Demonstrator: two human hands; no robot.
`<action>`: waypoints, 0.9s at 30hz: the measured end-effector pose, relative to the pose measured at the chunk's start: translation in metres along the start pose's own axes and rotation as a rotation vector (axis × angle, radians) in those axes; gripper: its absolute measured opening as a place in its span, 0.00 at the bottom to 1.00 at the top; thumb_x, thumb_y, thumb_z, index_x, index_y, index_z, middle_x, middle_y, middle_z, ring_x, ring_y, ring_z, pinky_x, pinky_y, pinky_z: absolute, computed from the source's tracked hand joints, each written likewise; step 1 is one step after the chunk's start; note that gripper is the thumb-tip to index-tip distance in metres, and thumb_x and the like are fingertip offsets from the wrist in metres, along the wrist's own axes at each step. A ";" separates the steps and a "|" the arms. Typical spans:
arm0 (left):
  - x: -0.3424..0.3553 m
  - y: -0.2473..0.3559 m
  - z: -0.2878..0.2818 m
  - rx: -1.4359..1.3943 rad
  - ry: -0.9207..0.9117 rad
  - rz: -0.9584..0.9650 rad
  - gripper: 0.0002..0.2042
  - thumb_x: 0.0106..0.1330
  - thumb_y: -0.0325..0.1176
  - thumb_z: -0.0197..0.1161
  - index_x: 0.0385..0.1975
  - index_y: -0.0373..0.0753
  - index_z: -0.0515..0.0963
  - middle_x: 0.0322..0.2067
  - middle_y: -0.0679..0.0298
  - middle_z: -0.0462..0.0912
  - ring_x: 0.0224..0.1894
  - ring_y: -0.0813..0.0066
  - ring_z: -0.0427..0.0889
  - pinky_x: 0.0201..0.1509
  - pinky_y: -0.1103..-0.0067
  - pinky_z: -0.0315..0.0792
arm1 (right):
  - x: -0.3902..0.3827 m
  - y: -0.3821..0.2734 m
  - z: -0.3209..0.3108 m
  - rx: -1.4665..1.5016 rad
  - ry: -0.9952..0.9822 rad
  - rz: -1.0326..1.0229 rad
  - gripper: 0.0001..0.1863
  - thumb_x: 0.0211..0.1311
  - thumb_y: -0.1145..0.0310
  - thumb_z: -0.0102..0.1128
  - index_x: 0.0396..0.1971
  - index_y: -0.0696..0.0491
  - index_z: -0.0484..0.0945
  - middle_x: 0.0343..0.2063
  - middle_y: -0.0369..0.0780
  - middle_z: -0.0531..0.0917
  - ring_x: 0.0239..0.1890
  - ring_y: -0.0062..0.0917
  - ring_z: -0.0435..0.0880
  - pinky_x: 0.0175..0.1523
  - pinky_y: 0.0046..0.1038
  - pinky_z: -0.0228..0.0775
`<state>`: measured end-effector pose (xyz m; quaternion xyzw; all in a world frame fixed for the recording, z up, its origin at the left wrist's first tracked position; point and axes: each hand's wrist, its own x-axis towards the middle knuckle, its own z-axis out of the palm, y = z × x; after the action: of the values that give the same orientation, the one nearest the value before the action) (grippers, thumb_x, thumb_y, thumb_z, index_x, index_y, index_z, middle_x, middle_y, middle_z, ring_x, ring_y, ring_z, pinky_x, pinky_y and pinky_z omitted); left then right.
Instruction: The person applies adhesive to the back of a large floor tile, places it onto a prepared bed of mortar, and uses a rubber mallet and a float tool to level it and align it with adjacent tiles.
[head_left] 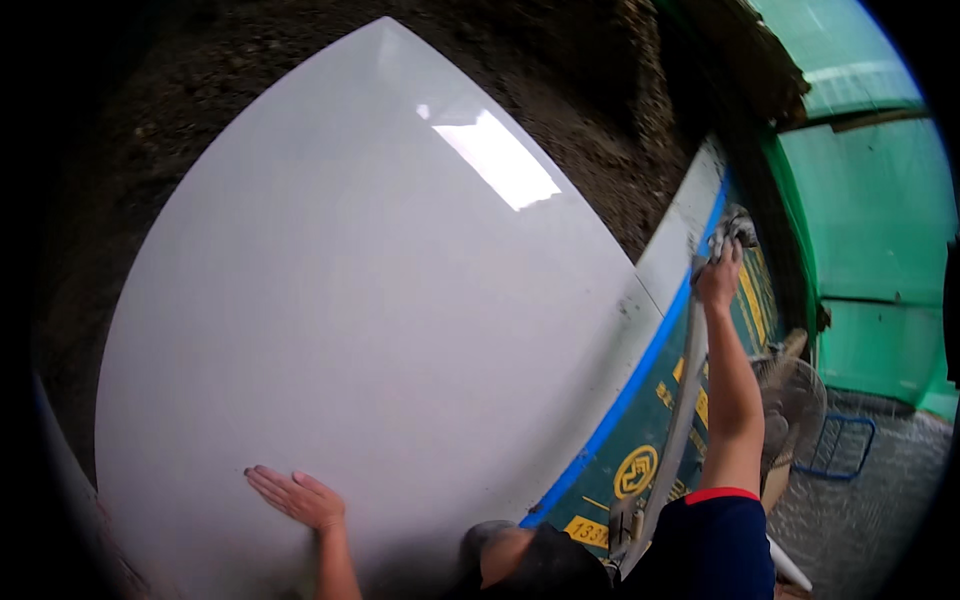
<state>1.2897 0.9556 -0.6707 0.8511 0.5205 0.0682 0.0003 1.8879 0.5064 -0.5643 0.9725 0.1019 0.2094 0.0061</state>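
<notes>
A large, glossy white slab (370,300), like a big tile or panel, spreads across the middle of the view. My left hand (298,497) lies flat on its near left part, fingers stretched out and holding nothing. My right arm reaches far out to the right, past the slab's edge. There, my right hand (718,278) closes on a crumpled grey rag (733,230), over the dark green printed board. From near that hand, a long grey strip (682,420) runs back toward my body; whether the hand touches it cannot be made out.
Beside the slab runs a dark green board (655,440) with yellow print and a blue edge band (610,415). Rough brown soil (200,110) borders the far side. To the right are a fan (790,405), a blue metal frame (842,447) and green sheeting (860,220).
</notes>
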 end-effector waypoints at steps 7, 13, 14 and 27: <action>-0.009 -0.014 -0.004 0.006 -0.030 -0.084 0.30 0.71 0.37 0.39 0.68 0.24 0.48 0.71 0.44 0.46 0.74 0.51 0.43 0.76 0.62 0.38 | -0.259 0.125 -0.045 -0.234 -0.542 0.231 0.26 0.59 0.73 0.51 0.60 0.55 0.68 0.62 0.52 0.66 0.65 0.49 0.63 0.66 0.43 0.57; -0.015 0.023 -0.017 0.005 -0.110 0.001 0.34 0.66 0.39 0.46 0.66 0.21 0.47 0.70 0.38 0.44 0.74 0.44 0.39 0.75 0.57 0.34 | -0.350 0.197 -0.086 -0.335 -0.838 0.559 0.28 0.60 0.70 0.55 0.61 0.61 0.65 0.65 0.58 0.56 0.66 0.53 0.57 0.67 0.44 0.58; -0.004 0.021 -0.016 -0.012 -0.047 -0.003 0.35 0.66 0.39 0.47 0.66 0.21 0.47 0.70 0.38 0.44 0.73 0.43 0.39 0.75 0.56 0.34 | -0.350 0.186 -0.092 -0.374 -0.999 0.650 0.31 0.59 0.68 0.56 0.62 0.60 0.64 0.66 0.56 0.55 0.66 0.52 0.57 0.68 0.43 0.58; -0.076 0.013 -0.150 -0.281 -0.841 0.895 0.18 0.63 0.40 0.58 0.48 0.37 0.75 0.41 0.51 0.81 0.48 0.50 0.78 0.53 0.60 0.71 | -0.276 -0.294 -0.132 0.928 -0.566 -0.767 0.31 0.63 0.72 0.56 0.64 0.64 0.57 0.64 0.57 0.61 0.65 0.52 0.61 0.70 0.40 0.53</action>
<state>1.2493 0.8718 -0.5296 0.9323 0.0553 -0.2111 0.2883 1.5299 0.7350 -0.5719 0.7865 0.5147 -0.1367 -0.3126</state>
